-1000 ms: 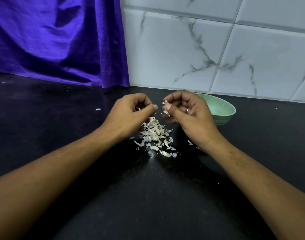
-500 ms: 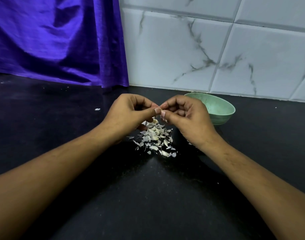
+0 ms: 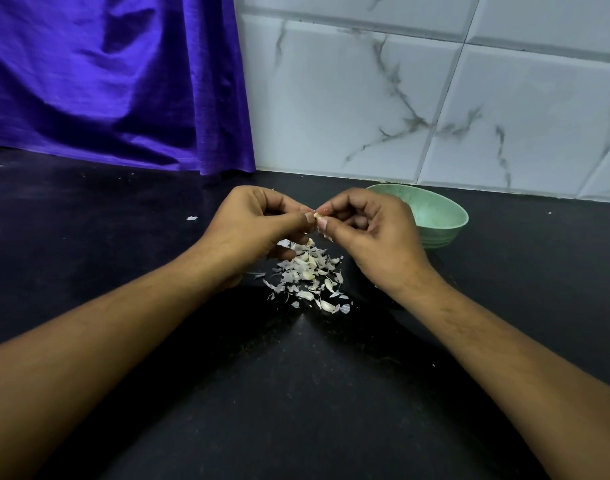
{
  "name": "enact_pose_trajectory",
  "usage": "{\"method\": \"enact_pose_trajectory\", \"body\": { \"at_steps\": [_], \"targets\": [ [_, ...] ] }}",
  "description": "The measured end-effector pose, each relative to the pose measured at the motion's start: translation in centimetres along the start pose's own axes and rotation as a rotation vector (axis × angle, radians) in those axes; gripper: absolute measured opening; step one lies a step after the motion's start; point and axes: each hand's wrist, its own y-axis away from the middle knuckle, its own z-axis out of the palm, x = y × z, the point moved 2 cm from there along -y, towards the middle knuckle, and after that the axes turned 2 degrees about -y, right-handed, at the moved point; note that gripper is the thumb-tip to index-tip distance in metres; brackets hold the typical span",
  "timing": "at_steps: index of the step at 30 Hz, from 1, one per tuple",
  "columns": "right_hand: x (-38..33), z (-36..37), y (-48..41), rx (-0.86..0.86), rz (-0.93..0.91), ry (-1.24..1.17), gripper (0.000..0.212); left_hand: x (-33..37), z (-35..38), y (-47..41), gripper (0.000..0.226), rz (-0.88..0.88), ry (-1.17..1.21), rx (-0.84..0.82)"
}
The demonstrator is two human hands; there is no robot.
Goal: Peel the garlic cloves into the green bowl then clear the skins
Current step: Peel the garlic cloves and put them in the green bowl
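A small garlic clove [image 3: 317,215] is held between both hands above the black counter. My left hand [image 3: 258,226] pinches it with thumb and fingers. My right hand [image 3: 373,230] pinches it from the other side, and a strip of skin [image 3: 326,235] hangs below the fingers. Under the hands lies a pile of garlic cloves and papery skins [image 3: 307,275]. The green bowl [image 3: 435,216] stands just behind and to the right of my right hand; its contents are hidden.
The black counter [image 3: 296,393] runs to a white marble-tiled wall [image 3: 400,98]. A purple cloth [image 3: 106,81] hangs at the back left. A stray skin flake [image 3: 191,218] lies left of my left hand.
My hands were apart a second ago, the right holding a bit of skin; they have come together and both now pinch the clove, with skin hanging below.
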Motion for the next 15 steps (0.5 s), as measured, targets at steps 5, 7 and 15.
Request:
{"method": "enact_pose_trajectory", "body": {
  "at_steps": [5,7,15],
  "targets": [
    [-0.15,0.40,0.25,-0.002,0.008,-0.018,0.008,-0.20,0.14,-0.01,0.008,0.020,-0.041,0.063],
    [-0.12,0.58,0.23,-0.003,0.015,-0.057,0.009,-0.18,0.09,-0.06,0.006,0.039,-0.073,0.095],
    [-0.10,0.59,0.15,-0.041,0.069,-0.175,0.014,-0.15,-0.01,-0.11,0.005,0.070,-0.141,0.095]
  ]
}}
